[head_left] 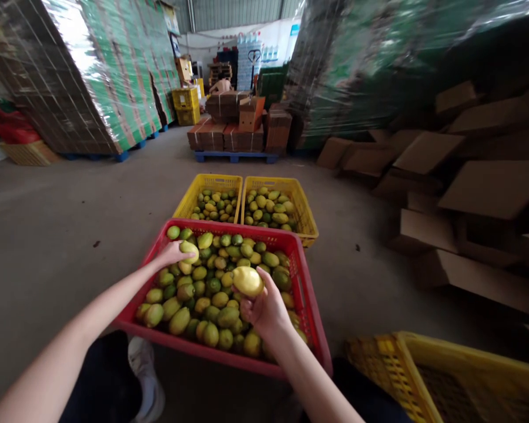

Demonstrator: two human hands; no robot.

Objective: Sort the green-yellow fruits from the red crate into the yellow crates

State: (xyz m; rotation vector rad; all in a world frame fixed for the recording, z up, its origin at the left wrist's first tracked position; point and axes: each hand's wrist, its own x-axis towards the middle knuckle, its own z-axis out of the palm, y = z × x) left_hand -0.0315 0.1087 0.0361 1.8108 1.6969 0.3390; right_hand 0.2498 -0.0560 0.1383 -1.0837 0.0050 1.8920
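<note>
A red plastic crate [312, 320] full of green and yellow lemons [220, 300] stands right in front of me. My right hand [267, 308] is closed around a yellow lemon [247, 281], raised over the crate's middle. Toward the crate's far left corner, my left hand [171, 252] grips a yellow-green lemon [189, 251] just above the others. Behind the red crate are two yellow crates side by side: the left yellow crate [186, 202] and the right yellow crate [307, 212], both partly filled with lemons.
Another yellow crate [405, 376] stands at my lower right. Open cardboard boxes [489, 188] are heaped on the right. A blue pallet [235, 157] bears flattened cartons ahead, with a person [221, 85] behind it. Wrapped stacks [114, 76] rise at the left and right.
</note>
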